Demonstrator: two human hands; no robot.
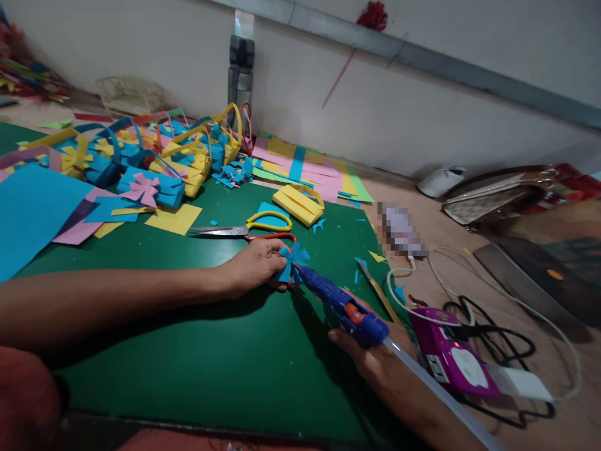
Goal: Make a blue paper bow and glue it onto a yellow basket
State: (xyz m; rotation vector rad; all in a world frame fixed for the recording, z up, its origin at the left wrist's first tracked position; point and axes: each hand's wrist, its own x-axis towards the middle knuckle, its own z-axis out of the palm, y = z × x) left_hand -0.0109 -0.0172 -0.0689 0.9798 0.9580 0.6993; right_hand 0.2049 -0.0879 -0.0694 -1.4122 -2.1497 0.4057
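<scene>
My left hand (256, 268) pinches a blue paper flower (295, 255) just above the green mat. In my right hand (375, 360) is a blue glue gun (345, 307), with a long clear glue stick (436, 382) poking out of its back end. The nozzle points at the middle of the flower and appears to touch it. Scissors (235, 232) with yellow and red handles lie right behind my left hand. Beyond them rests a small folded yellow paper bag (299, 205). My right hand's fingers are partly hidden by the gun.
Several small paper bags with handles and flowers (150, 186) crowd the back left of the green mat (197, 357). Coloured sheets (323, 172) lie behind. A cutter (378, 291), a purple power strip (451, 354) and cables are at the right.
</scene>
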